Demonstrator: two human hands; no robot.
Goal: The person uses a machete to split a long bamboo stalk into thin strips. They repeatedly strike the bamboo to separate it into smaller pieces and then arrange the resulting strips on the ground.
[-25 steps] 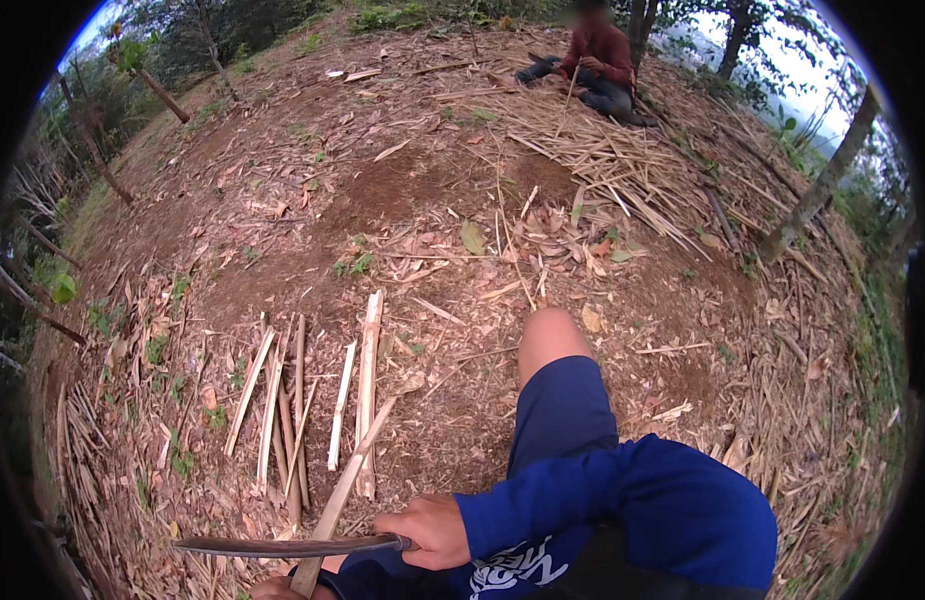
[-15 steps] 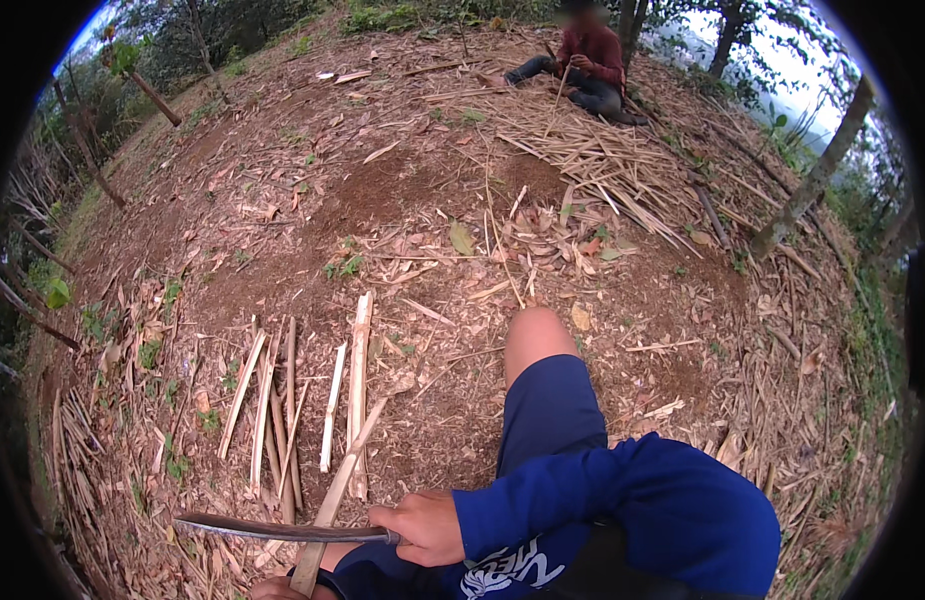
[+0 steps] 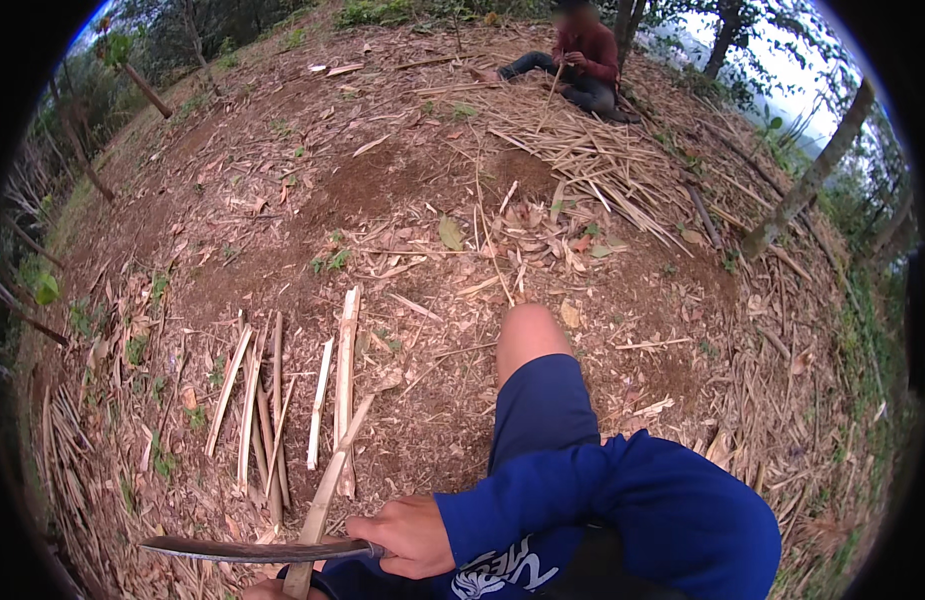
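Note:
My right hand (image 3: pixel 410 537) is closed around the handle of a machete (image 3: pixel 222 550). Its long dark blade points left and crosses over a pale split-wood strip (image 3: pixel 329 480), close to the strip's lower end. At the bottom edge my left hand (image 3: pixel 264 590) grips that lower end; much of this hand is cut off by the frame. From there the strip slants up and away to the right, its far end above the ground. Just beyond it lie a long pale strip (image 3: pixel 348 345) and a shorter one (image 3: pixel 320 405).
Further left lie more split strips (image 3: pixel 250 415) and brown sticks (image 3: pixel 276 400). My bent knee (image 3: pixel 530 335) rises right of centre. At the far right a person (image 3: pixel 587 60) sits beside a large pile of strips (image 3: pixel 602 165). Leaves and wood chips litter the sloping ground.
My right hand and the machete have moved left and slightly down across the strip. The whole view has shifted slightly. Both hands keep their hold.

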